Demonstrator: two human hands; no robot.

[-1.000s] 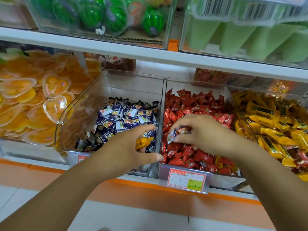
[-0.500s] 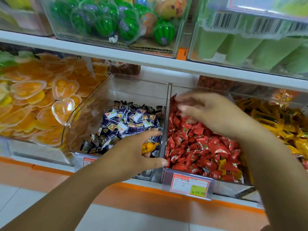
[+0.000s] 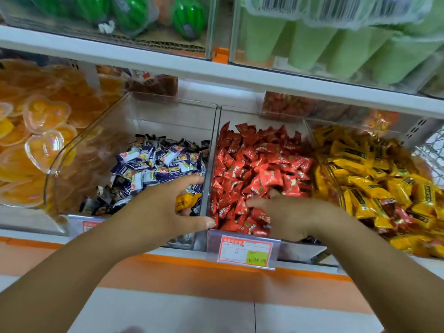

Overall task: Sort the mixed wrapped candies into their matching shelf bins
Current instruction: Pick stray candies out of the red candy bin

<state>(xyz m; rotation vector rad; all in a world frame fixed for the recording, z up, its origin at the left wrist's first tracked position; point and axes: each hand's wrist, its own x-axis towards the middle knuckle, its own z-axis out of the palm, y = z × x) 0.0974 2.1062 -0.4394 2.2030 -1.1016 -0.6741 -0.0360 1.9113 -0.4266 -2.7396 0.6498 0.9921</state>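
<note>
Three clear shelf bins stand side by side: purple-and-white candies (image 3: 156, 164) on the left, red candies (image 3: 259, 164) in the middle, yellow candies (image 3: 365, 179) on the right. My left hand (image 3: 158, 212) sits at the front of the purple bin and cups a yellow candy (image 3: 185, 201) between its fingers and thumb. My right hand (image 3: 290, 217) lies low at the front of the red bin, fingers stretched left over the red candies with the tips partly buried. Whether they hold a candy is hidden. A few red candies (image 3: 390, 209) lie among the yellow ones.
Heart-shaped orange jelly cups (image 3: 45, 145) fill the bin at far left. A price tag (image 3: 242, 252) hangs on the red bin's front. The upper shelf edge (image 3: 192, 70) overhangs the bins, with green watermelon sweets (image 3: 187, 18) and pale green packs (image 3: 312, 44) above.
My right hand, which pinched a purple-and-white candy a second ago, swung to the back of the bins and came down onto the front red candies. My left hand stayed put with the yellow candy.
</note>
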